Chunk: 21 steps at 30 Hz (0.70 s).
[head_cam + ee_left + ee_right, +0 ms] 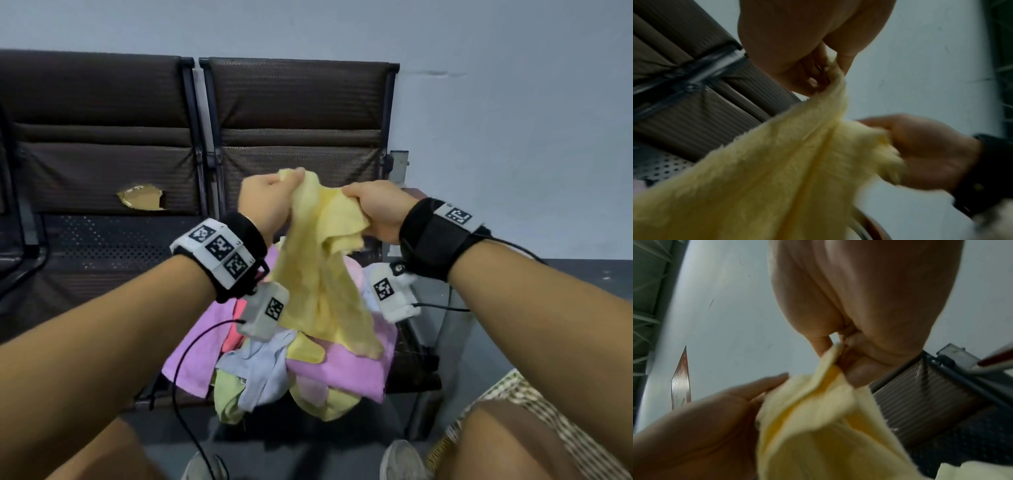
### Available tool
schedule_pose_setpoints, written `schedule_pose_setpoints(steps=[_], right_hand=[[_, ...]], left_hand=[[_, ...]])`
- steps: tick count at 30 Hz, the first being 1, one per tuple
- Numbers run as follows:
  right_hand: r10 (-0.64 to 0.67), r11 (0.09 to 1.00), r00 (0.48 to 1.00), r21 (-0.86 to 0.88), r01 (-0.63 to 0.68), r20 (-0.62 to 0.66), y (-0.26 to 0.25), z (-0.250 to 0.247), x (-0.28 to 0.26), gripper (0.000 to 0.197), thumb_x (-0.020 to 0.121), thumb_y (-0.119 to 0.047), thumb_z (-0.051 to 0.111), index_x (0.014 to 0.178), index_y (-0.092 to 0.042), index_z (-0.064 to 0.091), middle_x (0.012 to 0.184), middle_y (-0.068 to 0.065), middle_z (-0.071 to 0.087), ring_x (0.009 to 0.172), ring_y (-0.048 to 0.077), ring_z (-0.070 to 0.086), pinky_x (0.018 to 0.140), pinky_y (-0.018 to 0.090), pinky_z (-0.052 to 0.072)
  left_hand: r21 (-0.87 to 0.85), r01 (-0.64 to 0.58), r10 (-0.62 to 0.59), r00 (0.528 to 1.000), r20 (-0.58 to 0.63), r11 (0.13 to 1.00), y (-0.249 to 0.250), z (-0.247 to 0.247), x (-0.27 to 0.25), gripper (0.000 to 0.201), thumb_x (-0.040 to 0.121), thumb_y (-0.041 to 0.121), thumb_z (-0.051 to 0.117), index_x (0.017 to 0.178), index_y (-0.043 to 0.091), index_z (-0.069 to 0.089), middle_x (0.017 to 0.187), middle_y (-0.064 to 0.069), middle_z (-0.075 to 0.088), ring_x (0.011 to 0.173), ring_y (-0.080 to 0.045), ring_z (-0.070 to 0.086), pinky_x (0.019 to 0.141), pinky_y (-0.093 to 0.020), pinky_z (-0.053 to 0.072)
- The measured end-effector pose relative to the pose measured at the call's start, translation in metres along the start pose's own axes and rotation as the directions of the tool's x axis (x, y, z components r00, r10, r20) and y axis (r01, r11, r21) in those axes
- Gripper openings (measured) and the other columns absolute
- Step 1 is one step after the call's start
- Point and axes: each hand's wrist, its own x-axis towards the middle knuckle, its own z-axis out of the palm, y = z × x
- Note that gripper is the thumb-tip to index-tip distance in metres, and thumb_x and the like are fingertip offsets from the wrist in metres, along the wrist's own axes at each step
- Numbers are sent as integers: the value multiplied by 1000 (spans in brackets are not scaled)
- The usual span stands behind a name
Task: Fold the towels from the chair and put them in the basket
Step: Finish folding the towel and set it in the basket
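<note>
Left hand [263,202] and right hand [373,210] raised side by side, fingers [813,81] of each pinched on the top edge of a yellow towel [322,274], towel hanging crumpled above a pile of towels [291,370] on the chair [294,102], black-and-white square code markers on both wristbands [219,253], no readable writing

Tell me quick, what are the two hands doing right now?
Left hand: closed, gripping the top edge of the yellow towel.
Right hand: closed, gripping the same towel's top edge.
</note>
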Motion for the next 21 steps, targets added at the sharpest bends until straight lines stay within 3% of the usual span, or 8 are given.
schedule_pose_setpoints(steps=[2, 5, 9, 12, 15, 17, 19, 21], right_hand=[[25, 991, 995, 130, -37, 93, 4, 10, -7, 22, 99, -28, 54, 94, -9, 66, 70, 6, 64, 65, 20, 64, 60, 28, 53], [-1, 993, 991, 119, -15, 132, 10, 13, -12, 23, 96, -21, 60, 106, -2, 68, 83, 16, 67, 70, 27, 67, 63, 33, 56], [5, 999, 998, -39, -3, 57, 12, 5, -10, 14, 93, -1, 45, 85, -7, 55, 82, 14, 48, 65, 24, 50, 56, 30, 38], [8, 999, 981, -36, -1, 194, 10, 2, -14, 23, 92, 1, 44, 107, 0, 61, 98, 15, 49, 88, 26, 48, 65, 31, 41], [8, 999, 962, -39, 3, 272, 4, -1, -17, 39, 89, 4, 40, 122, 8, 60, 98, 14, 64, 85, 24, 62, 70, 28, 54], [12, 998, 964, -62, 4, 265, 1, -7, -12, 37, 92, -4, 47, 124, 3, 63, 112, 18, 70, 97, 30, 70, 87, 37, 59], [12, 988, 967, -155, 29, 255, -4, -16, -7, 35, 94, -21, 62, 122, 0, 66, 121, 20, 69, 111, 37, 67, 98, 48, 54], [-13, 894, 973, -433, 115, 231, -7, -29, 3, 34, 86, -30, 75, 108, -5, 73, 108, 16, 74, 102, 36, 71, 92, 49, 57]], left_hand=[[86, -75, 62, 989, 136, 994, -4, 15, -20, 34, 89, 35, 71, 77, 3, 75, 73, -13, 61, 65, -20, 54, 61, -34, 45], [150, -122, 78, 960, 271, 981, -6, 21, -36, 31, 89, 32, 68, 74, 5, 75, 67, -9, 61, 60, -18, 53, 59, -29, 45], [-37, 57, -51, 988, 145, 998, -4, 11, -25, 24, 90, 15, 54, 76, 6, 71, 70, -9, 69, 54, -18, 61, 50, -25, 43], [37, 37, -40, 994, 104, 999, -3, 3, -16, 22, 77, 3, 50, 89, 12, 66, 83, -8, 63, 72, -19, 57, 65, -29, 45], [-16, 187, -160, 876, 454, 982, 3, -1, -14, 24, 71, 6, 43, 71, 15, 65, 75, -7, 54, 66, -20, 51, 65, -30, 42], [7, 269, -231, 813, 534, 963, 4, -6, -7, 16, 74, 12, 51, 79, 5, 64, 80, -15, 43, 71, -30, 42, 75, -34, 40], [35, 275, -257, 837, 482, 961, 1, -9, 8, 33, 83, 12, 56, 109, -8, 64, 99, -18, 49, 88, -33, 44, 85, -40, 39], [59, 195, -203, 903, 379, 979, 1, -7, 20, 24, 91, 11, 61, 110, -1, 70, 98, -18, 64, 89, -31, 57, 83, -41, 49]])
